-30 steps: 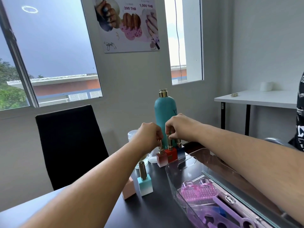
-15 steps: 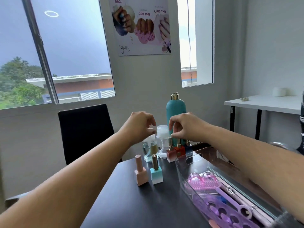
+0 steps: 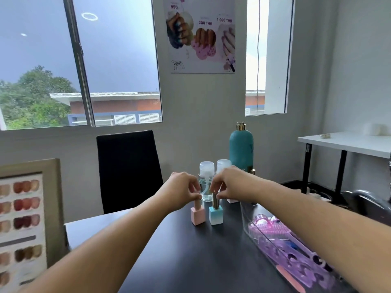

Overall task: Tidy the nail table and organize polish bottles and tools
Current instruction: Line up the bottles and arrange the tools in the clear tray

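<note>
Head view: both grips off the back row and onto the two front polish bottles.

Pinches the cap of the pink polish bottle [image 3: 197, 215] with the left grip [image 3: 186, 191] and the gold cap of the teal-and-white polish bottle [image 3: 215, 215] with the right grip [image 3: 230, 185], having left the row of small bottles [image 3: 232, 201] by the tall teal bottle [image 3: 241, 149] half a second back. Holds both upright on the dark table [image 3: 190, 261], side by side, just in front of the clear pump dispensers [image 3: 206, 182]. Suggests a finished back row, with these two likely next to join it. Reads "990", "200 THB" and "1,000 THB" on the wall poster [image 3: 201, 34]; finds no legible label on any bottle.
</note>
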The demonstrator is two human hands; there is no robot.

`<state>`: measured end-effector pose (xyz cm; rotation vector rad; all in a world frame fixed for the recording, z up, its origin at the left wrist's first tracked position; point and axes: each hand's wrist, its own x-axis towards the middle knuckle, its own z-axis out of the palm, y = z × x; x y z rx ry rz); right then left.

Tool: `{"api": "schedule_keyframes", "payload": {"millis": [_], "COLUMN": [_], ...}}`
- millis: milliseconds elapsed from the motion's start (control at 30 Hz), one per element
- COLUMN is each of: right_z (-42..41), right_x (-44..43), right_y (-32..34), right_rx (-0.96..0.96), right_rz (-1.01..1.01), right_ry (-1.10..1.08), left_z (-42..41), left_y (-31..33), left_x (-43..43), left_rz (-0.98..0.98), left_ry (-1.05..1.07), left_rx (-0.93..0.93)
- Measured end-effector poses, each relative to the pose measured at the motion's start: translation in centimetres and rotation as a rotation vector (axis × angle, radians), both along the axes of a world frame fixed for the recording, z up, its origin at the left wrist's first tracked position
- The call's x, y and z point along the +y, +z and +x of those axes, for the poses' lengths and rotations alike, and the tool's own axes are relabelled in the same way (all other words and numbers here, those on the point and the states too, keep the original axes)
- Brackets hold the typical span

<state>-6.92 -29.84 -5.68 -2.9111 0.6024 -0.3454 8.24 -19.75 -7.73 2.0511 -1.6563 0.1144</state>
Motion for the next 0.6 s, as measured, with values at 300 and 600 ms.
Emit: {"api": "schedule_keyframes", "payload": {"millis": [300,600], "right_z": [0.8,2.4], "right_x": [-2.6,-4.8], "right_y": [0.2,0.1], "right_rx": [0.024,0.041], "right_rz": [-0.087,-0.253], "right_ry": [-0.040,-0.085], "left_z": [0.4,0.0], "left_y": [-0.6,-1.0], "left_x": [-2.7,-6.3], "left_rz": [-0.064,-0.116], "left_ry": [0.019,0.034], "left_rx": [0.035,0.041]}}
